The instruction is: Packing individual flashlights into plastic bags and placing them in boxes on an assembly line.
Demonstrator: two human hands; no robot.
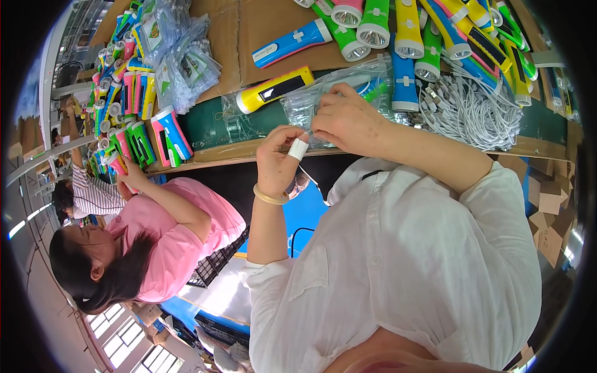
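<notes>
Both my hands are at the table's near edge on a clear plastic bag point(317, 102). My left hand point(281, 158), with a white bandage on one finger and a pale bangle on the wrist, pinches the bag's near edge. My right hand point(349, 119) lies on top of the bag and grips it. A blue and green flashlight point(375, 90) shows partly inside the bag beyond my right hand. A yellow flashlight point(275, 89) lies in another clear bag just to the left.
Several coloured flashlights point(410, 31) are piled at the back, with a blue one point(291, 42) on cardboard. White cables point(476, 112) lie at the right. Bagged cards point(180, 59) are stacked at the left. A co-worker in pink point(177, 233) handles flashlights at the left.
</notes>
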